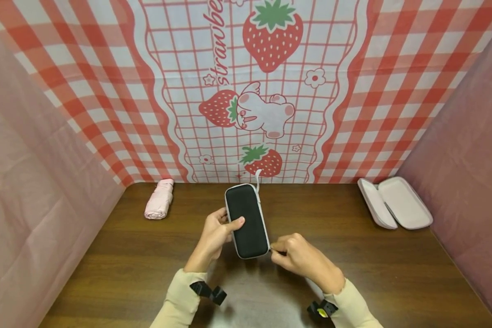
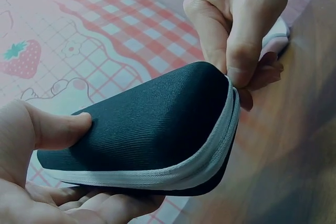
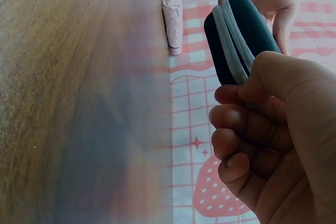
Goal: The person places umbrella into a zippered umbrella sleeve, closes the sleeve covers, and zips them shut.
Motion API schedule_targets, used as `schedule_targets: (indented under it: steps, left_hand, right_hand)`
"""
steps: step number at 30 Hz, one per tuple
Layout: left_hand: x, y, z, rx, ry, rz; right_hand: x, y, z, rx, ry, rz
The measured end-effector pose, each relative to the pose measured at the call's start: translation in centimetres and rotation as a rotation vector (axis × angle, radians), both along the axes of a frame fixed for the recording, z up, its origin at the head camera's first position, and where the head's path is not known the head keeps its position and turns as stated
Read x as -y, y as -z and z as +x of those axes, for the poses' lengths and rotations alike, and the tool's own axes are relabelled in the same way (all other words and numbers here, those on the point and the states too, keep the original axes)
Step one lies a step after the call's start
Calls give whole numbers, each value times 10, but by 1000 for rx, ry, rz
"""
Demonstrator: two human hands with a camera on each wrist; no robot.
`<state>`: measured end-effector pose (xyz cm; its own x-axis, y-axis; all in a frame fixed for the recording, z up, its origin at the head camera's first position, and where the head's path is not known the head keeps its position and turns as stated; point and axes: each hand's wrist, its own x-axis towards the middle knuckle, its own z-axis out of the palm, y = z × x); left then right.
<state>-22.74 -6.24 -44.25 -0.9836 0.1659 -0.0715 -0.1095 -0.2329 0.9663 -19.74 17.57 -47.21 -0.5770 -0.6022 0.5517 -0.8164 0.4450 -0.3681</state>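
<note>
Black zip case (image 1: pixel 248 232): likely light, semi-stiff; grip sides. My left hand (image 1: pixel 215 237) clasps it; right hand (image 1: pixel 301 257), curled, pinches at zip (image 2: pixel 118 179).

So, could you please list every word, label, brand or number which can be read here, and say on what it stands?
"strawbe": red letters running sideways on the checked cloth, cut off by the head view's top edge.
Black case: no lettering visible.
Open pale case: none visible.
Pink bundle: faint marks, too small to read.
No brand or number is readable.
</note>
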Motion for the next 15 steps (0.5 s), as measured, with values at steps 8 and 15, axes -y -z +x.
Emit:
schedule_targets:
  steps: [8,15]
  left_hand:
    - [-3,0,0,12,-7,8]
    - [-5,2,0,12,-30,19]
  right_hand:
    - [-1,3,0,-1,4,7]
    - [-1,4,-1,-2,10,13]
